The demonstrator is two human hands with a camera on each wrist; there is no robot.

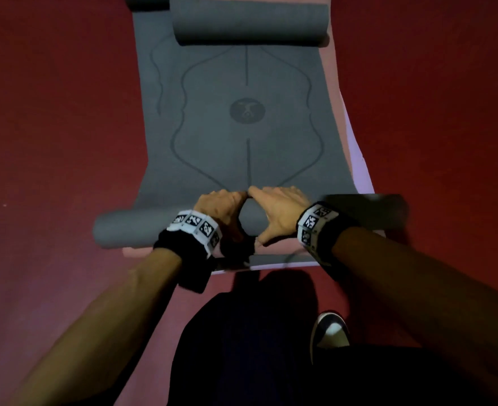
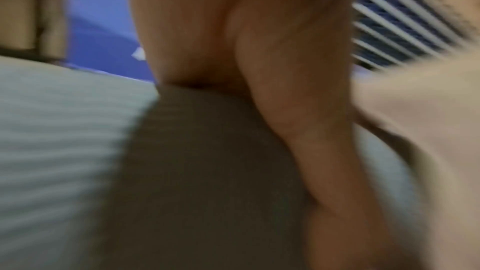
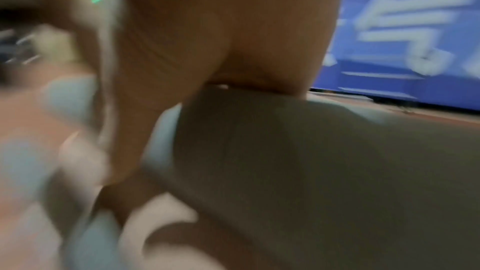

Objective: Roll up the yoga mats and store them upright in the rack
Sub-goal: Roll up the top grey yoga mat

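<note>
A grey yoga mat (image 1: 241, 142) with printed lines lies flat on the floor, on top of a pink mat (image 1: 356, 153). Its near end is wound into a roll (image 1: 124, 230) lying crosswise in front of me. My left hand (image 1: 221, 203) and right hand (image 1: 277, 206) rest side by side on the middle of that roll, fingers laid over its top and fingertips nearly touching. The blurred wrist views show the left hand (image 2: 246, 48) and right hand (image 3: 221, 38) pressing on the ribbed grey roll (image 2: 194, 161) (image 3: 311, 161). No rack is clearly in view.
A second grey roll (image 1: 250, 22) lies across the far end of the mats, and another dark roll end (image 1: 145, 2) sits at the top left. Red floor (image 1: 51, 112) spreads on both sides. My shoe (image 1: 331, 329) is behind the roll. A blue panel (image 3: 402, 38) stands beyond.
</note>
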